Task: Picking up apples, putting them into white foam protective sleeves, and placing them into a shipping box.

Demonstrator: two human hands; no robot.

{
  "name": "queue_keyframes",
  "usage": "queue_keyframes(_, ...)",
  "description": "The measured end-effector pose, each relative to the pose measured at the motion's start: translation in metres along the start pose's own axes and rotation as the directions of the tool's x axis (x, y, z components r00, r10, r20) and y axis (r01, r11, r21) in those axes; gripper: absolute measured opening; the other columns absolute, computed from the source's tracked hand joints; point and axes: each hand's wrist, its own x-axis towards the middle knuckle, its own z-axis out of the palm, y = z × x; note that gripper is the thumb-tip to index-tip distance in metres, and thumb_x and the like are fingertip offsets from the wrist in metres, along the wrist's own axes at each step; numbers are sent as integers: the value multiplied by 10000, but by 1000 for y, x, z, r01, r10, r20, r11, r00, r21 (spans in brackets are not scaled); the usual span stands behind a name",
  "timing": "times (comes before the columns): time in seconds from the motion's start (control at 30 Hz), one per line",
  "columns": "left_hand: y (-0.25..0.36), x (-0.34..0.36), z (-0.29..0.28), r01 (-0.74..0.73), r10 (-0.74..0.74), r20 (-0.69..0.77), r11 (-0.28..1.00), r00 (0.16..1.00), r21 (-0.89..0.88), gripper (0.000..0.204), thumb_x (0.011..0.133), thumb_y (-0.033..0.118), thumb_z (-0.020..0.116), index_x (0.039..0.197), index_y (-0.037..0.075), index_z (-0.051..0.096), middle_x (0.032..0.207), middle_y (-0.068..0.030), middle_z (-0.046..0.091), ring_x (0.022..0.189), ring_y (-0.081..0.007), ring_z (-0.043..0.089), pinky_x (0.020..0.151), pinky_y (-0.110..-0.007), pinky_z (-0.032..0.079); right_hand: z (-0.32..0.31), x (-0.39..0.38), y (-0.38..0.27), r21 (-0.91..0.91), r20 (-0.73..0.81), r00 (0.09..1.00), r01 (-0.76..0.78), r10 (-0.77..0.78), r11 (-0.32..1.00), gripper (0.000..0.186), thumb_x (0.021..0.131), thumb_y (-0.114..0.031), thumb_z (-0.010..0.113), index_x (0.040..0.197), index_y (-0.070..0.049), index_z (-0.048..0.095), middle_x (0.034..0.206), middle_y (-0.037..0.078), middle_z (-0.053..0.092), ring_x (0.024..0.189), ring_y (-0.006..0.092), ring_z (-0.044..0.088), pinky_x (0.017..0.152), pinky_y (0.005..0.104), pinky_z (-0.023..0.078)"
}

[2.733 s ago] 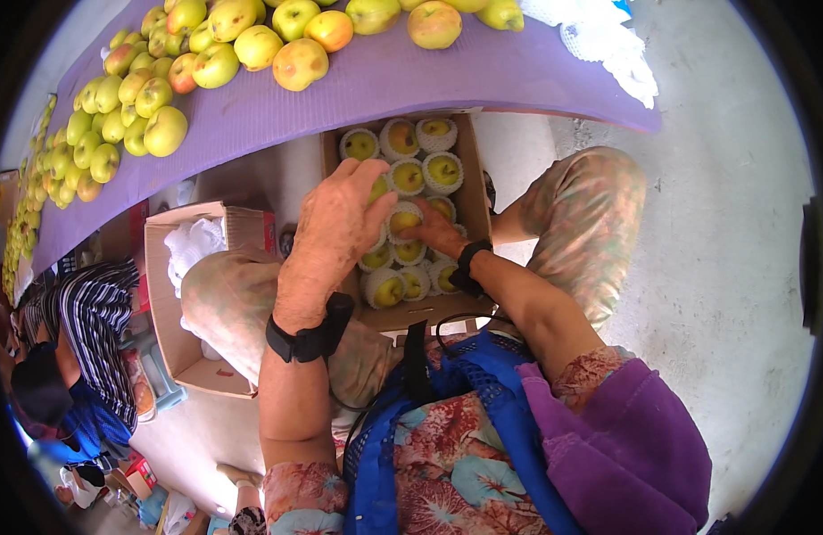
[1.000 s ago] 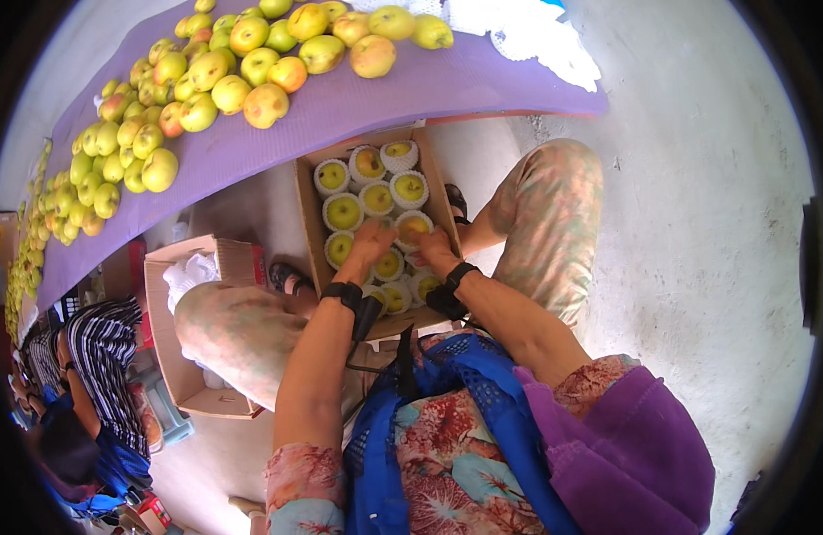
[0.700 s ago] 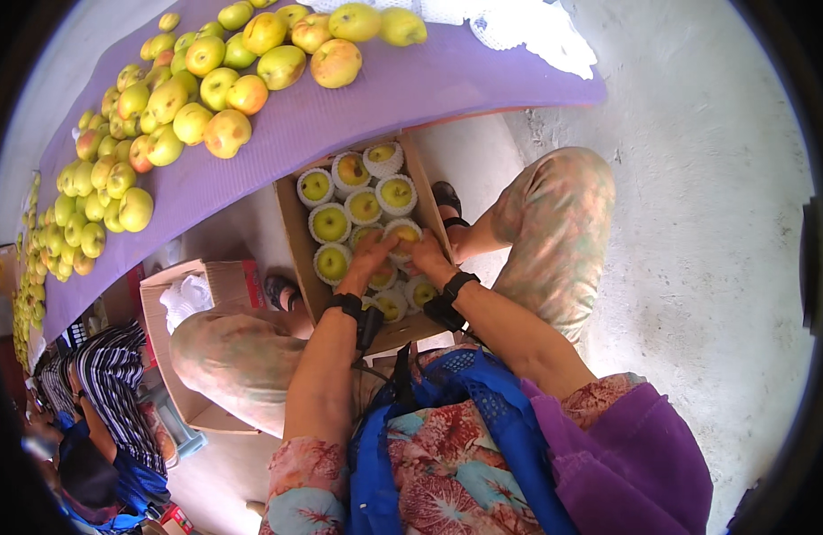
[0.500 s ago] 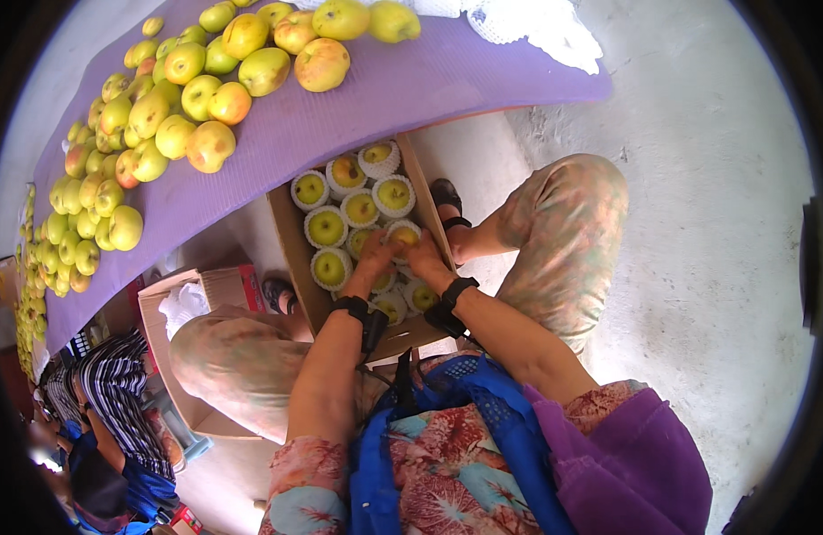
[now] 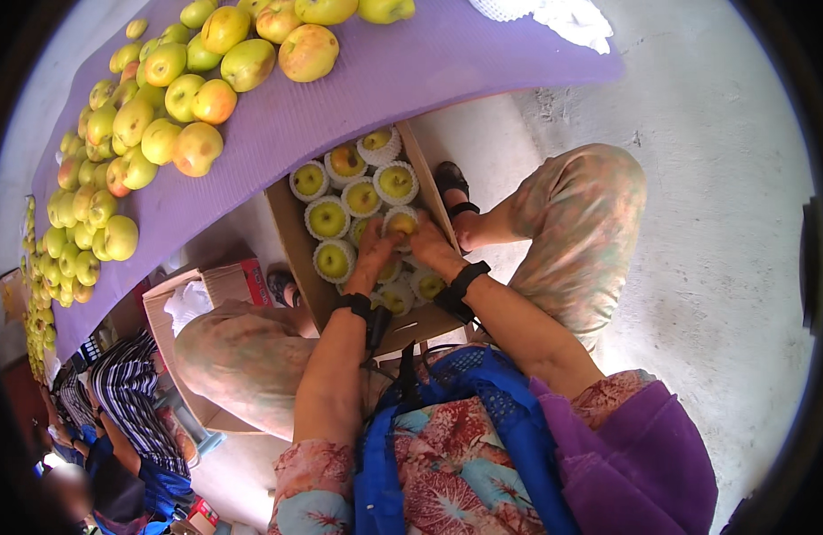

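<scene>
Both my hands meet over an open cardboard box (image 5: pixel 291 245) that stands between my legs. My left hand (image 5: pixel 376 250) and my right hand (image 5: pixel 432 243) are closed on one yellow-green apple (image 5: pixel 401 224) in a white foam net, one on each side of it. Around it in the box sit several more apples in white foam nets, such as a green apple (image 5: pixel 326 219) to the left and another apple (image 5: pixel 396 182) just beyond. My hands partly cover the apples in the near half of the box.
A table with a purple mat (image 5: pixel 447 67) lies beyond the box, with a pile of loose apples (image 5: pixel 161 116) at its left. White foam nets (image 5: pixel 581 22) rest at its far right. Another open box (image 5: pixel 217 287) stands left of my leg. A person in striped trousers (image 5: pixel 139 388) sits further left.
The netted apple between my hands has come slightly up and away from me, its white net now showing more. The whole view has shifted a little.
</scene>
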Motion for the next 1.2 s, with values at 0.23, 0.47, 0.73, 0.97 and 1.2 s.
queue_keyframes(0.23,0,1,10,41,-28,-92,990,995,133,552,816,131,686,1292,6,437,1230,-170,529,1075,-282,574,726,-380,567,17,-17,9,-575,-205,793,376,-574,726,672,861,-152,549,1410,81,239,1173,338,553,1082,403,587,868,422,498)
queue_keyframes(0.47,-52,52,2,-105,124,-30,924,992,369,512,851,148,657,1300,10,455,1246,-206,551,1116,-276,564,907,-376,457,-3,-45,-29,-688,-109,798,370,-593,624,456,804,-104,570,1196,92,446,965,269,616,785,358,672,672,390,552)
queue_keyframes(0.73,-30,25,20,-469,514,-82,828,854,308,508,812,124,712,1256,-11,506,1170,-219,609,1075,-340,593,899,-389,464,-62,-39,-55,-570,-193,744,446,-640,690,185,796,-101,569,940,14,554,685,202,637,691,339,671,592,399,539)
queue_keyframes(0.97,-16,18,20,-344,446,-139,823,884,451,567,779,166,750,1265,5,506,1185,-219,603,1094,-341,584,913,-383,456,-88,-43,-71,-210,-351,785,465,-510,860,228,845,-132,541,1039,-44,625,822,181,673,798,370,651,735,434,516)
queue_keyframes(1.2,-32,28,15,-172,274,-236,909,932,379,635,791,187,742,1289,-73,446,1178,-219,580,1021,-287,586,809,-353,477,-94,-37,-71,-38,-418,773,509,-477,860,199,855,-178,559,1002,-76,646,810,175,674,793,379,642,728,449,502)
